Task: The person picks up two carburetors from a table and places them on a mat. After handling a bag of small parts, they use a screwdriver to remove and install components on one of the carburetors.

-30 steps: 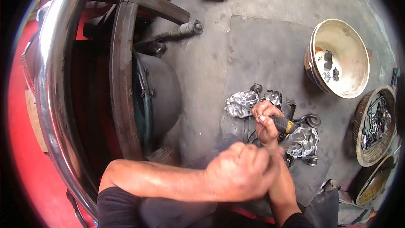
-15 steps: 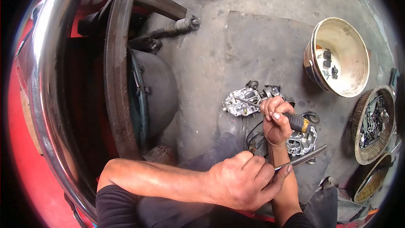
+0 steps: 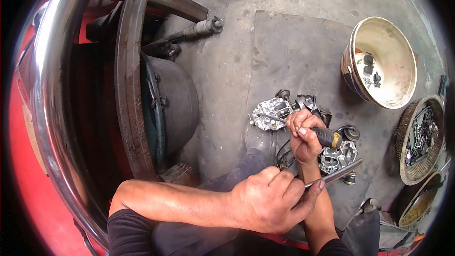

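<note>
My right hand [image 3: 305,135] is wrapped round a screwdriver [image 3: 327,137] with a black handle and a yellow band near its end. Its shaft points left and overlaps a silver carburetor-like casting [image 3: 271,114] on the floor mat. Nearer to me, my left hand [image 3: 268,201] grips a metal bar [image 3: 339,173] that slants up to the right, crossing in front of my right forearm. A second silver casting [image 3: 339,156] lies just beyond the bar, with black hoses and a round black part beside it.
A dirty white bucket [image 3: 410,71] with small black parts in it stands at the right. Below it are a basket [image 3: 400,161] of loose metal hardware and another round container [image 3: 403,220]. A chrome bar [image 3: 45,76] and a dark metal frame [image 3: 130,80] flank my left side.
My right hand has shifted slightly left with the screwdriver. The metal bar in my left hand has moved slightly, its far end a little higher and further left.
</note>
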`<act>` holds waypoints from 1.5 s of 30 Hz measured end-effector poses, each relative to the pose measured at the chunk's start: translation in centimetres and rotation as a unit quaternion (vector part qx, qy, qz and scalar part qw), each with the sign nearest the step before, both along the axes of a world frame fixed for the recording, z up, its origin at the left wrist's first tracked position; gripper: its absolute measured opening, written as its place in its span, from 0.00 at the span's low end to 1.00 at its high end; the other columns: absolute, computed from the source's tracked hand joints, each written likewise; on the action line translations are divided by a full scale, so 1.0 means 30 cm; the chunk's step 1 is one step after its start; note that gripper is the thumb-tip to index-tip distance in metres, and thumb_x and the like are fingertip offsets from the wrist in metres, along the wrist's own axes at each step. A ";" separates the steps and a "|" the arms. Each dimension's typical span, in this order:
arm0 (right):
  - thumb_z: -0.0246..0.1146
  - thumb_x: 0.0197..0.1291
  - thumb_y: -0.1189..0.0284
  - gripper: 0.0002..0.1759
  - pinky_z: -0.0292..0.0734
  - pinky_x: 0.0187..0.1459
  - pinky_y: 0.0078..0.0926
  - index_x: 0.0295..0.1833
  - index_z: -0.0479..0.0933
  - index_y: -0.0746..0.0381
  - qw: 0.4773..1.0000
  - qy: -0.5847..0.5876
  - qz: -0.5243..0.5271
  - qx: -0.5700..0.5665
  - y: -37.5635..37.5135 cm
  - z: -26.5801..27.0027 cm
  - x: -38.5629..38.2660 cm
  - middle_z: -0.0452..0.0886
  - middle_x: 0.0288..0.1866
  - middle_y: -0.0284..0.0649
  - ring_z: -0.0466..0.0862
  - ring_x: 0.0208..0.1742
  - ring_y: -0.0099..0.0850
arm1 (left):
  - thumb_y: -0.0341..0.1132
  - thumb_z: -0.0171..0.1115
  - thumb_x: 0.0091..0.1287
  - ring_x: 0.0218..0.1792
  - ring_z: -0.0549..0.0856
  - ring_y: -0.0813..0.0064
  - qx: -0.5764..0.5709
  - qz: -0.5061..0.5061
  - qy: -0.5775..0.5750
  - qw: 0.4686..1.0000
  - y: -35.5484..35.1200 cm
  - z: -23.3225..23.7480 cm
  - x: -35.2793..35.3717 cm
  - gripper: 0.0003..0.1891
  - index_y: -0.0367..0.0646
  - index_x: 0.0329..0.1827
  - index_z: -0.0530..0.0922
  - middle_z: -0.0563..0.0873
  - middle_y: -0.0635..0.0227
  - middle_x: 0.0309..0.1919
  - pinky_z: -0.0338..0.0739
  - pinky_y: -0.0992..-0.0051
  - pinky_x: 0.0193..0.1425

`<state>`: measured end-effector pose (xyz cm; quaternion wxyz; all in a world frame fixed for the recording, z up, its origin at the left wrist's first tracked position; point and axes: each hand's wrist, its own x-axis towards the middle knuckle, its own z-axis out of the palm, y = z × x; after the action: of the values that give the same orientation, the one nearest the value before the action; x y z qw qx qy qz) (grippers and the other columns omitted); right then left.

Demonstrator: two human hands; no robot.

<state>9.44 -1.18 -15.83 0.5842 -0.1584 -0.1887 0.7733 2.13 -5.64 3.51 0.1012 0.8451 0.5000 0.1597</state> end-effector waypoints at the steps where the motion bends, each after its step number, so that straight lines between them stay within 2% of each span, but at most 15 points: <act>1: 0.58 0.53 0.79 0.09 0.63 0.32 0.28 0.24 0.65 0.63 1.000 0.001 0.002 0.000 0.001 -0.001 0.001 0.67 0.27 0.36 0.65 0.28 0.27 | 0.33 0.73 0.56 0.21 0.70 0.79 0.003 0.002 0.000 1.000 0.000 -0.003 0.002 0.05 0.50 0.36 0.89 0.64 0.78 0.21 0.57 0.75 0.22; 6: 0.59 0.57 0.75 0.13 0.62 0.31 0.27 0.25 0.63 0.60 0.999 -0.011 0.029 0.026 0.023 -0.023 -0.001 0.66 0.25 0.34 0.63 0.25 0.24 | 0.33 0.72 0.57 0.22 0.70 0.79 0.003 0.011 0.055 0.998 0.009 -0.018 -0.003 0.07 0.51 0.39 0.89 0.64 0.78 0.21 0.59 0.75 0.23; 10: 0.59 0.53 0.80 0.09 0.61 0.33 0.28 0.26 0.65 0.64 0.998 0.022 0.065 -0.001 0.034 -0.047 0.003 0.68 0.28 0.38 0.64 0.28 0.27 | 0.34 0.69 0.60 0.23 0.71 0.78 0.019 0.027 0.121 0.992 0.047 -0.023 -0.016 0.11 0.50 0.46 0.88 0.66 0.78 0.23 0.62 0.74 0.25; 13: 0.59 0.54 0.80 0.09 0.61 0.33 0.28 0.26 0.65 0.64 0.997 0.040 0.065 -0.004 0.038 -0.050 -0.004 0.68 0.28 0.37 0.64 0.28 0.27 | 0.34 0.68 0.60 0.23 0.72 0.77 0.026 0.034 0.156 0.987 0.075 -0.026 -0.006 0.11 0.49 0.46 0.87 0.67 0.77 0.23 0.63 0.75 0.26; 15: 0.60 0.54 0.79 0.09 0.61 0.32 0.28 0.26 0.66 0.63 0.997 0.030 0.066 0.002 0.037 -0.040 -0.001 0.68 0.28 0.37 0.64 0.28 0.27 | 0.35 0.69 0.58 0.21 0.71 0.78 0.025 0.011 0.111 0.993 0.067 0.020 0.021 0.12 0.48 0.45 0.87 0.68 0.77 0.22 0.62 0.74 0.26; 17: 0.60 0.54 0.75 0.11 0.59 0.30 0.28 0.24 0.64 0.61 0.998 -0.019 0.055 0.014 0.042 -0.016 -0.010 0.66 0.25 0.35 0.61 0.23 0.23 | 0.36 0.69 0.57 0.21 0.70 0.78 0.018 -0.028 0.042 0.999 0.059 0.083 0.052 0.12 0.49 0.45 0.87 0.69 0.77 0.22 0.62 0.74 0.26; 18: 0.60 0.54 0.75 0.11 0.59 0.30 0.29 0.24 0.64 0.61 0.998 -0.014 0.058 0.020 0.044 -0.017 -0.012 0.67 0.25 0.35 0.61 0.23 0.23 | 0.38 0.69 0.55 0.20 0.70 0.78 0.130 -0.047 0.000 0.990 0.058 0.063 0.064 0.15 0.48 0.46 0.86 0.69 0.77 0.22 0.61 0.73 0.26; 20: 0.61 0.54 0.75 0.12 0.60 0.30 0.29 0.24 0.64 0.61 0.998 -0.014 0.057 0.027 0.041 -0.024 -0.015 0.66 0.26 0.35 0.61 0.23 0.23 | 0.38 0.69 0.56 0.21 0.71 0.79 -0.033 -0.041 0.026 0.998 0.034 0.063 0.046 0.15 0.47 0.47 0.86 0.69 0.78 0.22 0.61 0.74 0.25; 22: 0.60 0.54 0.75 0.12 0.60 0.31 0.29 0.24 0.64 0.61 0.998 -0.005 0.058 0.013 0.028 -0.038 -0.017 0.66 0.25 0.35 0.61 0.23 0.23 | 0.38 0.70 0.59 0.21 0.71 0.79 -0.029 0.092 0.127 0.987 0.052 -0.012 0.037 0.13 0.46 0.46 0.87 0.67 0.78 0.22 0.60 0.74 0.24; 25: 0.59 0.55 0.75 0.11 0.61 0.31 0.29 0.25 0.63 0.60 0.999 0.001 0.024 0.024 0.032 -0.014 -0.032 0.65 0.25 0.35 0.62 0.23 0.24 | 0.36 0.70 0.60 0.22 0.72 0.78 0.031 0.051 0.065 0.996 0.046 0.057 0.050 0.11 0.45 0.44 0.87 0.68 0.78 0.22 0.61 0.74 0.24; 26: 0.58 0.54 0.77 0.10 0.61 0.31 0.29 0.25 0.64 0.62 0.999 0.011 0.034 0.017 0.019 -0.012 -0.027 0.66 0.25 0.36 0.63 0.24 0.25 | 0.33 0.71 0.60 0.22 0.72 0.78 0.041 0.058 -0.001 0.997 0.034 0.052 0.065 0.10 0.44 0.43 0.88 0.68 0.77 0.21 0.61 0.74 0.24; 29: 0.59 0.53 0.79 0.09 0.62 0.30 0.28 0.25 0.65 0.63 0.999 0.023 0.044 0.017 0.022 -0.023 -0.011 0.67 0.26 0.36 0.63 0.25 0.26 | 0.33 0.71 0.59 0.22 0.73 0.77 0.048 0.027 0.000 0.998 0.000 -0.014 0.075 0.09 0.44 0.42 0.88 0.68 0.77 0.21 0.60 0.74 0.24; 33: 0.60 0.53 0.78 0.10 0.62 0.30 0.28 0.24 0.64 0.63 0.998 0.006 0.050 0.026 0.018 -0.015 -0.025 0.66 0.26 0.36 0.63 0.25 0.26 | 0.33 0.71 0.58 0.22 0.73 0.77 0.042 0.023 -0.008 0.999 0.013 0.024 0.071 0.08 0.45 0.39 0.88 0.68 0.76 0.21 0.59 0.74 0.24; 41: 0.60 0.52 0.78 0.11 0.61 0.30 0.28 0.24 0.65 0.63 1.000 0.003 0.019 0.018 0.035 0.013 0.002 0.66 0.26 0.36 0.63 0.25 0.26 | 0.34 0.70 0.58 0.22 0.73 0.77 0.015 0.029 -0.003 0.999 0.003 -0.010 0.044 0.10 0.45 0.42 0.89 0.67 0.76 0.22 0.60 0.74 0.24; 45: 0.59 0.53 0.78 0.10 0.60 0.30 0.29 0.24 0.65 0.63 0.999 0.000 0.038 0.026 0.036 0.003 0.000 0.66 0.26 0.35 0.63 0.26 0.26 | 0.34 0.70 0.58 0.23 0.73 0.77 0.009 0.031 0.003 0.999 0.002 -0.015 0.036 0.11 0.45 0.43 0.89 0.67 0.76 0.22 0.60 0.74 0.24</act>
<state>9.43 -0.09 -15.74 0.5588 -0.1357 -0.2142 0.7896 3.23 -5.56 3.05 0.0877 0.8305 0.5249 0.1648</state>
